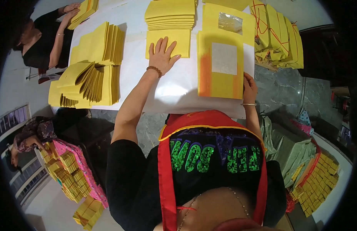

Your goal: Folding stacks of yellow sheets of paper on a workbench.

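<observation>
My left hand [161, 57] lies flat with fingers spread on a yellow paper stack [182, 42], in front of a fanned pile of yellow paper [170, 13]. To the right is a yellow sheet with a silver panel and orange bands [219, 85], seemingly on top of a stack. At its right edge my right hand [250, 87] has its fingers curled against the paper; the fingertips are partly hidden. Behind that sheet lies another yellow one with a shiny silver patch [211, 19].
Folded yellow paper bundles [86, 82] cover the table's left side. Yellow bundles tied with red string [276, 36] stand beyond the right edge. At far left a co-worker's hands [72, 11] rest on a yellow stack. More yellow packs [317, 184] sit at lower right.
</observation>
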Demonstrator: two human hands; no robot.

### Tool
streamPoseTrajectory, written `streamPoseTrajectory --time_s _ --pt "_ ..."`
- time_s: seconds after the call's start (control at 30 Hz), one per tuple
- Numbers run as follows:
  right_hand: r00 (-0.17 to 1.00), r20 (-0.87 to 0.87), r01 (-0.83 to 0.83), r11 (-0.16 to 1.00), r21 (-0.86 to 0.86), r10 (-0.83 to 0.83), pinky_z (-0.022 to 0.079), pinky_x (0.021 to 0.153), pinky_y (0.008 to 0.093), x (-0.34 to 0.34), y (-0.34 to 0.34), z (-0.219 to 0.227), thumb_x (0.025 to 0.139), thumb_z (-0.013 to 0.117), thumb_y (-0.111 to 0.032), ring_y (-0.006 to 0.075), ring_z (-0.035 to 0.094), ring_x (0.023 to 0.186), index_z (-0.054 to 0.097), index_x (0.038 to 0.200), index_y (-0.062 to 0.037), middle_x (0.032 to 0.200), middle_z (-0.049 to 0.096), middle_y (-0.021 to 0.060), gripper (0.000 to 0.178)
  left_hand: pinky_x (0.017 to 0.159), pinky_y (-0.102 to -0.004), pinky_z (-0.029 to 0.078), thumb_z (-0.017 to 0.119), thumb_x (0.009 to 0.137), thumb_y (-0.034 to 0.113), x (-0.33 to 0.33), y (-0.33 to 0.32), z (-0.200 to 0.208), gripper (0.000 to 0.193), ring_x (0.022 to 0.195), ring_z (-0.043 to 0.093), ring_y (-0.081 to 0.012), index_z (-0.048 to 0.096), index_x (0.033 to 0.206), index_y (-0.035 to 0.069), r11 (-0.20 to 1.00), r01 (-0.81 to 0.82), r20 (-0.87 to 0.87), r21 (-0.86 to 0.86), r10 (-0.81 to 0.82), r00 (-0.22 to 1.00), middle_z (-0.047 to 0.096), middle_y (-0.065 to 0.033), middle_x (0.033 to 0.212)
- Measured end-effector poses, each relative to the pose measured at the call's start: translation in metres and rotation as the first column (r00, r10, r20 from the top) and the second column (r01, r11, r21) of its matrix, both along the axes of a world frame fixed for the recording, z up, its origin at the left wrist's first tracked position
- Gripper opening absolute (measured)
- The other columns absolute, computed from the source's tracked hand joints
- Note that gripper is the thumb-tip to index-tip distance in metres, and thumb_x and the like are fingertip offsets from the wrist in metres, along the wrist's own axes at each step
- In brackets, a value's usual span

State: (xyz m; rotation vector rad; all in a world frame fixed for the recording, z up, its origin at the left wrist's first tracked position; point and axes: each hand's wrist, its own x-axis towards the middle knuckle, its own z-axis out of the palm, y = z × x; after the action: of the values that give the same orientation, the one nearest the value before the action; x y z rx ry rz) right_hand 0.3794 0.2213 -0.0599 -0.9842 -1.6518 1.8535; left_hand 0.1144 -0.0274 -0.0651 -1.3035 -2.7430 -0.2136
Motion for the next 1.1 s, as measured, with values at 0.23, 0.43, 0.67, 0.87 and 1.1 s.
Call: streamPoseTrajectory --time_s 0.23,0.43,0.67,0.87,1.1 --pt "0.999 -0.038 -0.032 0.994 -0.106 0.029 0.045 0.076 0.0223 0.002 0.003 0.003 0.088 0.053 -0.009 0.0098 0.056 0.087 0.056 0.112 0.0003 0.101 0.06 0.0045 0.025 0.099 -0.0531 0.02 0.042 0.085 0.053 -0.002 0.002 0.012 0.057 0.126 0.028 -0.0298 0.042 0.129 0.018 0.999 0.051 -0.072 0.0 -0.051 0.996 0.033 -0.0136 0.136" --pt "0.998 -0.053 -0.04 0.998 0.046 0.043 0.044 0.077 0.0222 0.006 0.01 0.001 0.088 0.055 -0.012 0.0099 0.054 0.093 0.056 0.113 -0.0031 0.103 0.059 0.0037 0.027 0.096 -0.0506 0.024 0.049 0.082 0.05 -0.005 0.004 0.023 0.055 0.122 0.032 -0.0302 0.045 0.125 0.017 0.994 0.095 -0.042 0.06 -0.092 0.995 0.034 -0.0129 0.134" --pt "0.974 -0.004 -0.218 0.936 0.276 0.228 0.038 0.085 0.0282 -0.002 0.019 0.014 0.082 0.062 -0.019 0.0126 0.049 0.101 0.058 0.112 -0.0091 0.109 0.057 0.0021 0.033 0.097 -0.0481 0.024 0.05 0.084 0.044 0.0 0.007 0.03 0.049 0.122 0.032 -0.0296 0.047 0.124 0.016 0.99 0.125 0.009 0.067 -0.126 0.992 0.032 -0.0139 0.135" --pt "0.976 0.0 -0.206 0.936 0.287 0.216 0.035 0.091 0.0299 0.0 0.013 0.011 0.081 0.063 -0.02 0.0151 0.049 0.105 0.059 0.11 -0.0093 0.112 0.056 0.0031 0.032 0.092 -0.0464 0.028 0.057 0.081 0.032 0.034 0.026 0.057 0.039 0.114 0.04 -0.0297 0.054 0.115 0.012 0.921 0.247 -0.009 0.301 -0.256 0.967 0.044 -0.0139 0.124" --pt "0.96 -0.019 -0.257 0.909 0.328 0.279 0.037 0.089 0.0269 -0.003 0.014 0.007 0.082 0.062 -0.012 0.0135 0.05 0.102 0.06 0.105 -0.007 0.11 0.057 0.0032 0.024 0.079 -0.0384 0.034 0.065 0.073 0.031 0.12 0.032 0.081 0.039 0.103 0.046 -0.0251 0.057 0.105 0.009 0.847 0.424 0.018 0.322 -0.453 0.891 0.052 -0.008 0.11"
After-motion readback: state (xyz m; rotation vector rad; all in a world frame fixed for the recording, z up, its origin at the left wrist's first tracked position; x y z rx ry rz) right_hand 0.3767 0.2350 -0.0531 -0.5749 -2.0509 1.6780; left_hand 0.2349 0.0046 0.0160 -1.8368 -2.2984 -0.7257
